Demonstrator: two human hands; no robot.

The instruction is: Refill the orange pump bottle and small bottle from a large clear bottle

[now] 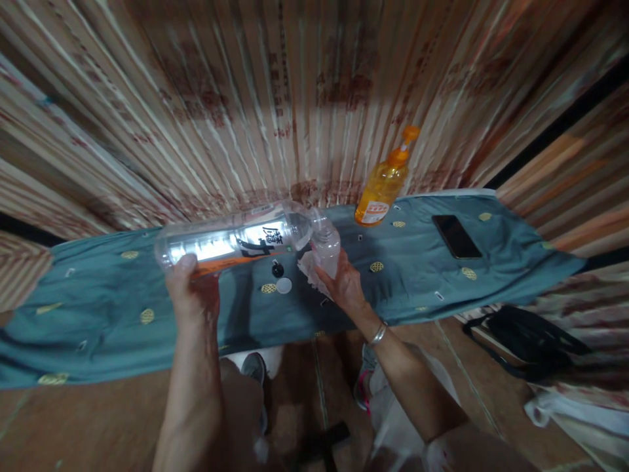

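My left hand (190, 285) is wrapped round the base end of a large clear plastic bottle (226, 242) with an orange and silver label, tipped on its side. Its neck points right and meets the mouth of a small clear bottle (326, 248). Around that small bottle my right hand (345, 282) is closed, holding it nearly upright with a slight tilt. A crumpled pale tissue (309, 267) lies beneath it on the cloth. Between the hands rest a black cap (278, 269) and a white round disc (284, 286).
A teal patterned cloth (113, 314) covers the narrow table. An orange pump bottle (382, 190) stands at the back, a dark phone (457, 236) lies to the right. Striped curtains (246, 98) hang close behind. A black bag (531, 341) sits below the table at right.
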